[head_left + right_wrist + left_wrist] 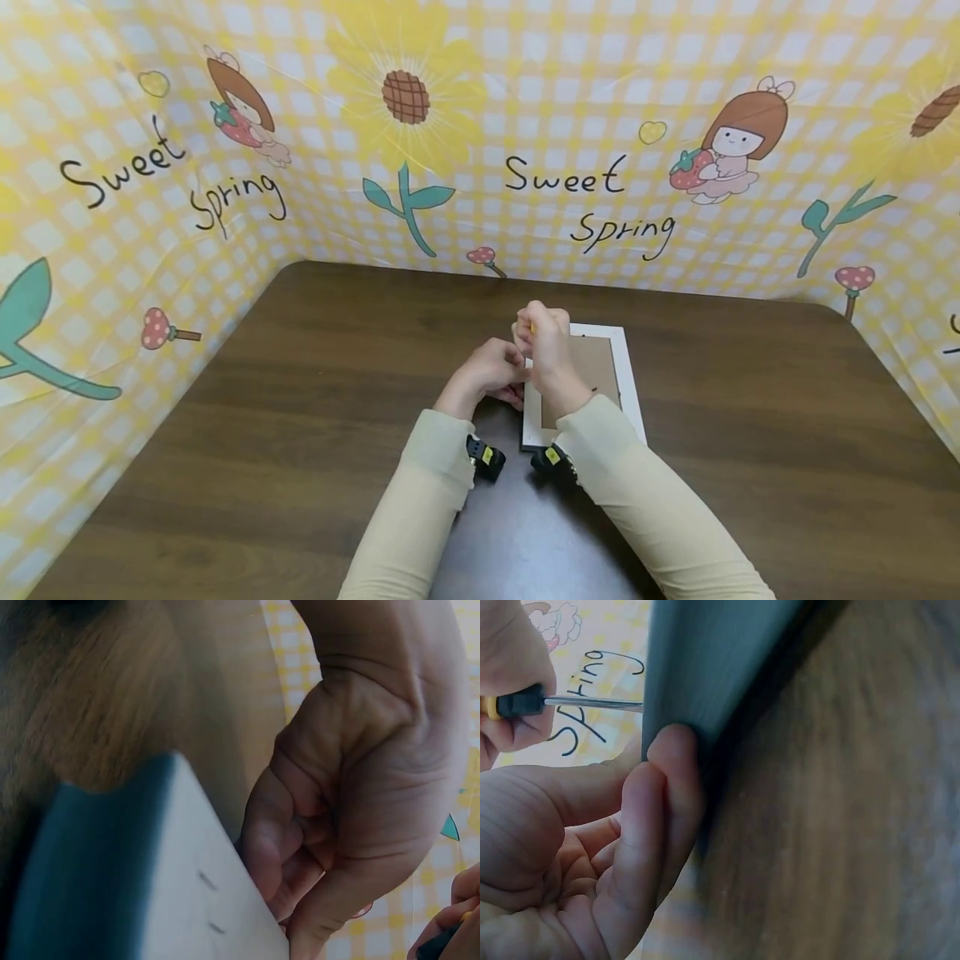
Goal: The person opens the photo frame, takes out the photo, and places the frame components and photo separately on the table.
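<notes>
A picture frame (632,383) lies back side up on the table, its white border around a brown backing board (596,362). My left hand (487,368) pinches the left edge of the frame; in the left wrist view the fingertips (676,750) press on its dark outer side. In my right hand (553,350) is a screwdriver (592,703) with a yellow and black handle. Its metal shaft points at the frame's back, right above the left hand's grip, and the dark edge of the frame hides the tip. The right wrist view shows small dark slits in the white border.
Brown wooden table (300,433) extends around the frame on all sides. A yellow checked cloth (480,125) with flowers and lettering rises behind and at both sides. A black wrist camera (487,458) sits on the left wrist, another on the right.
</notes>
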{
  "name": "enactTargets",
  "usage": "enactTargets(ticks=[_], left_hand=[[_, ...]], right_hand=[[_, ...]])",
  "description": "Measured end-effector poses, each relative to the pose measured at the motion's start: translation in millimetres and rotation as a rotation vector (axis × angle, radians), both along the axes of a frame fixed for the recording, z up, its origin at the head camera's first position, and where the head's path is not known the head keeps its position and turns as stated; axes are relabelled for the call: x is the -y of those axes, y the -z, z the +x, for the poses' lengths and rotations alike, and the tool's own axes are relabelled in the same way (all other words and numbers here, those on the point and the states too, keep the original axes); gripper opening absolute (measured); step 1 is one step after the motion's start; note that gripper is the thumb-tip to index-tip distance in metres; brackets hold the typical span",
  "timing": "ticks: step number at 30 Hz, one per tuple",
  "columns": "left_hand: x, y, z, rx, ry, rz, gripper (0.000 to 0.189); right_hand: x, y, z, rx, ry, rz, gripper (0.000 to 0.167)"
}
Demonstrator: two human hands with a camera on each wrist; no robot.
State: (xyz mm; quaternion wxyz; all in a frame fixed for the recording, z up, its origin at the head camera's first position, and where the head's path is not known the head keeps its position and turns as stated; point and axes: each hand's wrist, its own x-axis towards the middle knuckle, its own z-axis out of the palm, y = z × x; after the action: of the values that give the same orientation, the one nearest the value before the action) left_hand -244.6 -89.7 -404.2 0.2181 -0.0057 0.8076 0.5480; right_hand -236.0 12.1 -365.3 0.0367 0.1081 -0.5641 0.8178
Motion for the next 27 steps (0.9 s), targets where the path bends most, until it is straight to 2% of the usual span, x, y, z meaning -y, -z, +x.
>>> enactTargets(ticks=[5,10,17,27], left_hand=[[-1.5,1.0,0.7,0.024,0.0,0.008,0.019],[0.0,1.8,1.8,0.055,0.009,0.01,0.018],[1.8,-1.6,1.0,0.041,0.027,0.018,0.023],[0.7,-2.1,4.5,0.043,0.029,0.025,0.025]], right_hand=[[-2,0.9,-0.6,0.028,-0.013,0.02,0.044],[-10,1.1,-3.4,0.063,-0.005,-0.048,0.043],[-19,0.6,-7.7,0.043,-0.035,-0.111,0.043],[-28,5.6,-0.9,0.019,0.017,-0.164,0.042]])
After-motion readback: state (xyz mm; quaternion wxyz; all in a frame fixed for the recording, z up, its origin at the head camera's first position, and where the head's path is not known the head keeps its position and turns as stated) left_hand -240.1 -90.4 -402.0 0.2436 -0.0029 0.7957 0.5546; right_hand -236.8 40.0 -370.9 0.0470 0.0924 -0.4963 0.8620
